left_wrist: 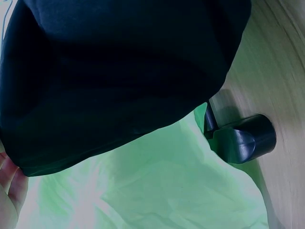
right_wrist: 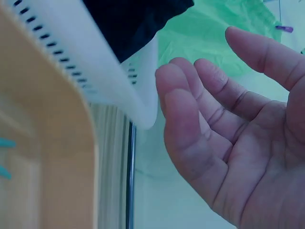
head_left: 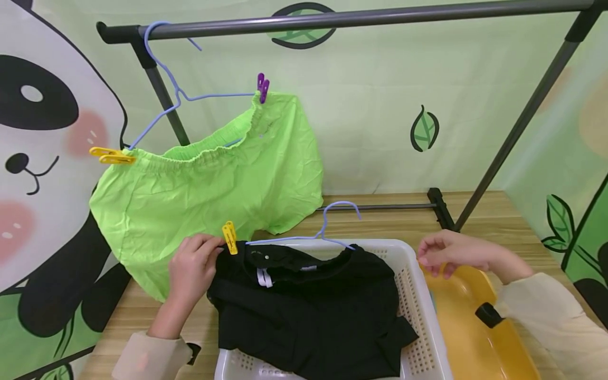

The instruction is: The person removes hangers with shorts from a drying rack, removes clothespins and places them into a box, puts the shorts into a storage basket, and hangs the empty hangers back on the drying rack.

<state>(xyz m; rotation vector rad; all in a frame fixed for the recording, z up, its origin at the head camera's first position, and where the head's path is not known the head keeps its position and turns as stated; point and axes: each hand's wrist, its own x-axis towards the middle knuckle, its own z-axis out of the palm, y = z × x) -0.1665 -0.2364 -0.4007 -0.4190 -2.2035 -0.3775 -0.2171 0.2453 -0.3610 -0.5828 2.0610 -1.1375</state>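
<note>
My left hand pinches the waist corner of black shorts, beside a yellow clothespin clipped there. A blue hanger lies along the waistband, its hook pointing up and right. No clip shows at the right end of the waistband. In the left wrist view the black cloth fills much of the picture, with fingers at its lower left edge. My right hand is raised near the rim of a yellow bin. Its fingers are loosely bent and hold nothing in the right wrist view.
Green shorts hang from a blue hanger on a dark metal rack, clipped by yellow and purple clothespins. Under the black shorts stands a white perforated basket. Small teal pieces lie in the yellow bin.
</note>
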